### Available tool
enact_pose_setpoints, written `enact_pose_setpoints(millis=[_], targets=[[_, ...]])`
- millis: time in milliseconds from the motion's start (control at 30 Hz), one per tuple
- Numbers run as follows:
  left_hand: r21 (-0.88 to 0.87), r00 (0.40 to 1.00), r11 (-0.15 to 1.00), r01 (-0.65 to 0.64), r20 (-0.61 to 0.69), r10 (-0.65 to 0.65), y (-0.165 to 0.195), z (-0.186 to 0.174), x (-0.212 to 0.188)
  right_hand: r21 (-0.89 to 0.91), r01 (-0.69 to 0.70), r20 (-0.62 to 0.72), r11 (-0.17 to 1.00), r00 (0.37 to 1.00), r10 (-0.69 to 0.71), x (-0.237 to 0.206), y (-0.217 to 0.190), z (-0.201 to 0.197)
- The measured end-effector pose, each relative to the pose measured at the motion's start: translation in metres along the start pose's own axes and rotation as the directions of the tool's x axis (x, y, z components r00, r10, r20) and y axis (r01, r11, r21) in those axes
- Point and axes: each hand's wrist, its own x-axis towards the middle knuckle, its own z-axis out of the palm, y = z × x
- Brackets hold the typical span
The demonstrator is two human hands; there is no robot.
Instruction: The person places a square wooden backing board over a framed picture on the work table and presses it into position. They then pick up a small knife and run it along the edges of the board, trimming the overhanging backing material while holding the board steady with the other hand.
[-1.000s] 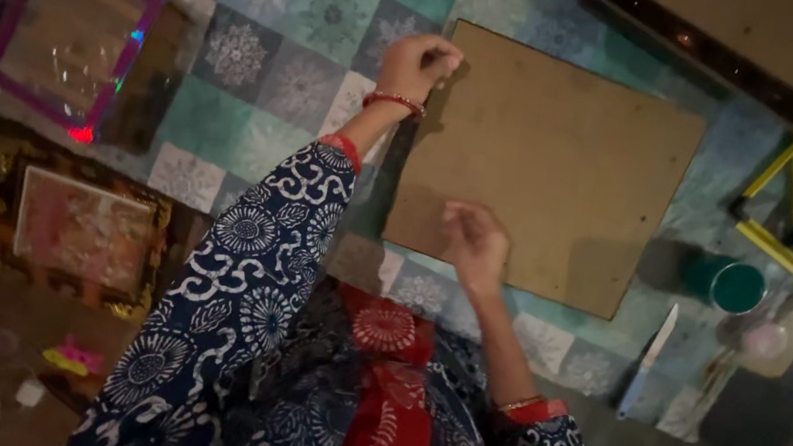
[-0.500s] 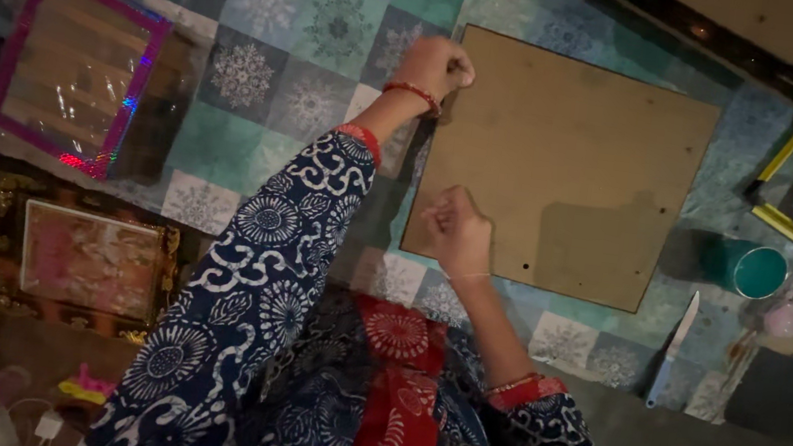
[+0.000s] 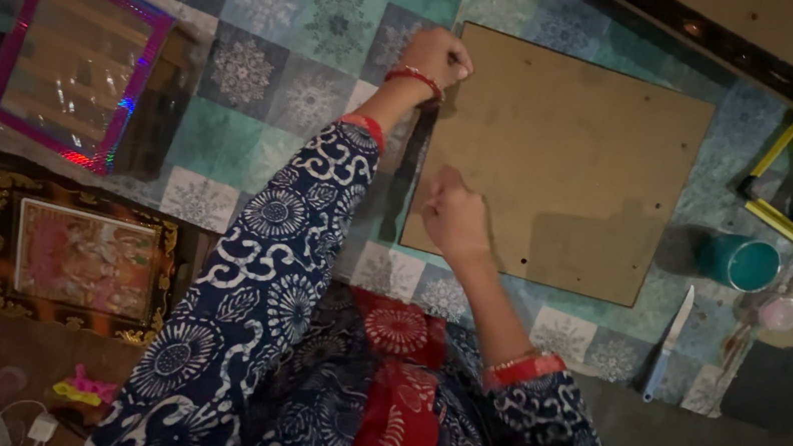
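A view from above shows a person in a dark blue, white-patterned garment with red trim working at a brown board (image 3: 565, 163) that lies flat on a cloth (image 3: 265, 66) patterned in teal and grey snowflake squares. The left hand (image 3: 437, 57), with a red bangle at its wrist, rests at the board's upper left corner; its fingers are curled in tight against the edge, and whether they pinch anything small cannot be told. The right hand (image 3: 453, 215) sits on the board's left edge, nearer the lower corner, fingers also drawn narrow into a loose fist pressed on the surface; what they hold, if anything, is hidden. The board spreads out to the right of both hands. Well to the right of the fingers, beyond the board's far edge, stands a teal cup (image 3: 739, 262), with a knife (image 3: 669, 342) lying just below it and yellow strips (image 3: 788, 196) above it. Far to the left of the fingers lies a pink-rimmed frame (image 3: 74, 57) with a shiny clear face, and below that a gold ornate picture frame (image 3: 79, 260).
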Motion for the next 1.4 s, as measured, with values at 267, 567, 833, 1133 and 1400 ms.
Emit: enact_pose_setpoints(millis=[267,567,833,1133,1400], targets=[[0.03,0.995,0.995,0.095,0.033,-0.096,0.012,0.006,0.006,-0.045,0.056,-0.025,0.997,0.998,-0.057,0.001,-0.002,-0.001],[0.071,0.979,0.982,0.175,0.092,-0.182,0.027,0.006,0.007,0.072,0.144,-0.076,0.987,0.987,-0.138,-0.028,0.007,-0.013],[0.242,0.985,0.967,0.075,0.133,-0.11,0.046,0.008,0.008,0.042,0.21,-0.169,0.977,0.965,-0.2,-0.036,0.008,-0.016],[0.361,0.996,0.932,-0.029,0.087,-0.003,0.072,0.01,0.006,0.088,0.179,-0.183,0.98,0.97,-0.161,-0.042,-0.001,-0.034],[0.43,0.998,0.901,-0.056,0.045,0.04,0.086,0.017,-0.002,0.117,0.167,-0.181,0.979,0.973,-0.144,-0.047,0.0,-0.044]])
